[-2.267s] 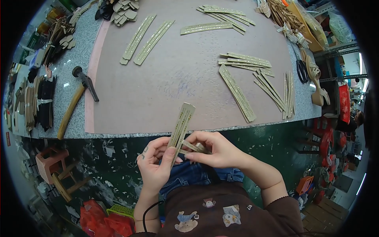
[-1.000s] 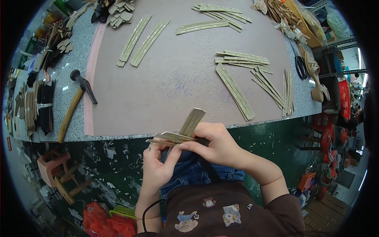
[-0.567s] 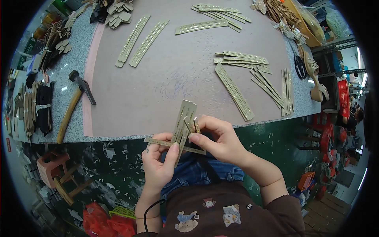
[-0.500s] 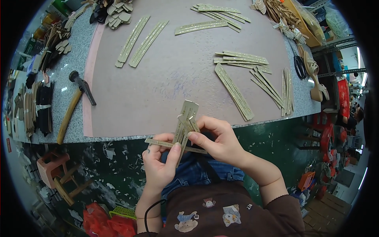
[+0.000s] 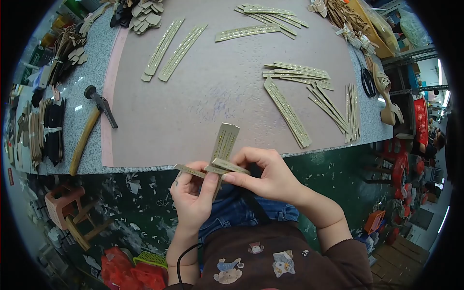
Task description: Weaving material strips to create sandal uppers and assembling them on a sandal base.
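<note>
The left hand's (image 5: 193, 198) fingertips are hidden behind the upright gold-dotted strip (image 5: 225, 140), whose lower part is covered by the thumb. Several of the right hand's (image 5: 263, 174) fingertips are out of sight behind the short folded strip (image 5: 231, 166), and how the held pieces join cannot be made out. The gold dots are too small to identify. The top edge crops the mat (image 5: 193, 106) and beige cut pieces (image 5: 146, 17); the bottom edge crops the brown shirt (image 5: 270, 261).
</note>
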Demonstrator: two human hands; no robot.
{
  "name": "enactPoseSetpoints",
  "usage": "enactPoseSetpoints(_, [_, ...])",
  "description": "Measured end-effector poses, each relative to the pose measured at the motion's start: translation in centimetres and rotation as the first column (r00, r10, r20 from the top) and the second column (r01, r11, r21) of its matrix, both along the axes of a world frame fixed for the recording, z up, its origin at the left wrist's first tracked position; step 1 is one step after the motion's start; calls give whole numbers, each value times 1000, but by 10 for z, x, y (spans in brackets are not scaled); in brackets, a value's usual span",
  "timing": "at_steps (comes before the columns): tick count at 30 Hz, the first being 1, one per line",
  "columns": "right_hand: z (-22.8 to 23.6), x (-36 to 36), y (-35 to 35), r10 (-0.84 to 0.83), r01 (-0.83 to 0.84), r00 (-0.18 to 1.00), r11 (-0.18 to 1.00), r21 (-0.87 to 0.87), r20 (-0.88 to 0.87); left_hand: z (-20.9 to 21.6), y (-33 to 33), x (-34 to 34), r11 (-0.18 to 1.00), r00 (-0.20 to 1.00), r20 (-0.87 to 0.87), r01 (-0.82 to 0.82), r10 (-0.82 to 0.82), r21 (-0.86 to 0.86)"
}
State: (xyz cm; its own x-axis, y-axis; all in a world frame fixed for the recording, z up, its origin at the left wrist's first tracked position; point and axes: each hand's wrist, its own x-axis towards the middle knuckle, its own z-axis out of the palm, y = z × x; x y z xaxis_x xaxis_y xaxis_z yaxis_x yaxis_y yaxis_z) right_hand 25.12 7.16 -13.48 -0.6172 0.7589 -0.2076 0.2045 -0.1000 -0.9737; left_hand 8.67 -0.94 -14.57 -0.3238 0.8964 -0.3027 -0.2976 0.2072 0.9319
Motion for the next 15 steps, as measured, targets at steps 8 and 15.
enactPoseSetpoints(8, [3, -9, -1, -92, 84, 990, 993, -80, -108, -4, -3, 0, 992, 981, -187, 70, -48, 108])
enactPoseSetpoints(15, [6, -9, -2, -95, 68, 983, 984, -166, -157, 0, -4, 0, 995, 981, -196, 20, 0, 100])
